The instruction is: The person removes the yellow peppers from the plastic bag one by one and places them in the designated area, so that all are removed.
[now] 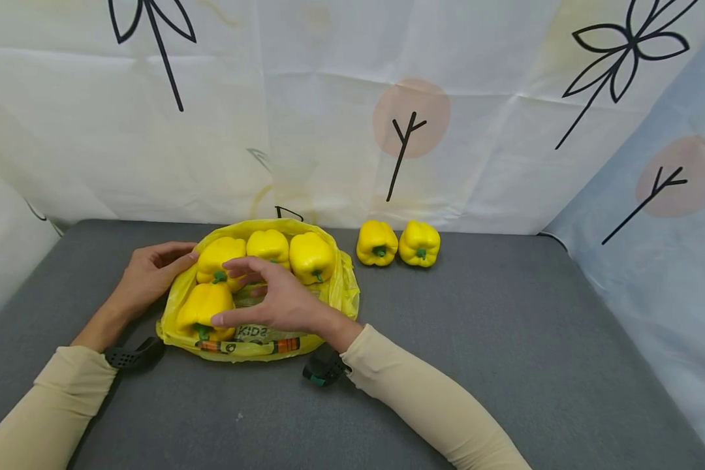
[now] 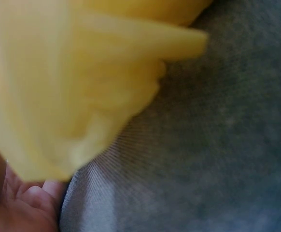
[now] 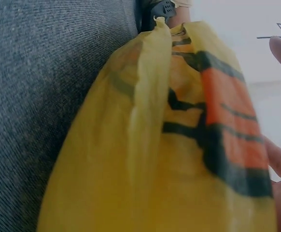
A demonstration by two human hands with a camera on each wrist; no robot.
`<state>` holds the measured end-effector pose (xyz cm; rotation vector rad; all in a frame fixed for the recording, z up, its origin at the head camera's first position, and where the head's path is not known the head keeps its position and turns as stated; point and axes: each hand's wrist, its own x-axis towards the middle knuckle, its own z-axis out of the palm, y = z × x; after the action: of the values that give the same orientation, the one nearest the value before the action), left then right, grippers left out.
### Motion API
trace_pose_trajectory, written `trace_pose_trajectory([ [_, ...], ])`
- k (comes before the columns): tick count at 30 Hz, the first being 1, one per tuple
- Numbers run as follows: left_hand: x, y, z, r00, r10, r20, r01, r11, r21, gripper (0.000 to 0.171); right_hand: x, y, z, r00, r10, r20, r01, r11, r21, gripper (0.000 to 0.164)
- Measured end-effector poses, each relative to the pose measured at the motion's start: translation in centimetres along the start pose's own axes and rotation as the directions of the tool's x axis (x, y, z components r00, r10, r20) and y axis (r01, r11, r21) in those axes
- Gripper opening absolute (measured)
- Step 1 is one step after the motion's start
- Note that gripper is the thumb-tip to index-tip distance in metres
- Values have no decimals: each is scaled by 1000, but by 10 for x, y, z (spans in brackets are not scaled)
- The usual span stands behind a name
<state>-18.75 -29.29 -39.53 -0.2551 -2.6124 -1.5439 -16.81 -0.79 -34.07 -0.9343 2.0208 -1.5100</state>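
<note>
A yellow plastic bag (image 1: 341, 287) lies wide open on the grey surface, with several yellow bell peppers inside. Three of these, a left one (image 1: 220, 253), a middle one (image 1: 268, 245) and a right one (image 1: 311, 256), line its far side; another pepper (image 1: 204, 305) sits at its near left. At the left rim, my left hand (image 1: 147, 277) holds the bag's edge between thumb and fingers. My right hand (image 1: 282, 297) hovers over the bag's middle, fingers spread and nothing held, its thumb tip overlapping the near-left pepper. Yellow plastic fills much of both wrist views.
Two more yellow bell peppers, one (image 1: 377, 243) beside the other (image 1: 420, 243), stand right of the bag near the back edge. A pale printed cloth (image 1: 329, 143) hangs behind the grey tabletop (image 1: 505, 326). Dark straps (image 1: 135, 354) circle the wrists.
</note>
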Motion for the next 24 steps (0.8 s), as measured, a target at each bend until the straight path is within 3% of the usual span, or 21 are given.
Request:
trace_pose_trajectory([
  [24, 0, -2, 1, 1000, 27, -9, -27, 1000, -8, 45, 9, 2, 9, 996, 69, 54, -55, 973, -223, 77],
])
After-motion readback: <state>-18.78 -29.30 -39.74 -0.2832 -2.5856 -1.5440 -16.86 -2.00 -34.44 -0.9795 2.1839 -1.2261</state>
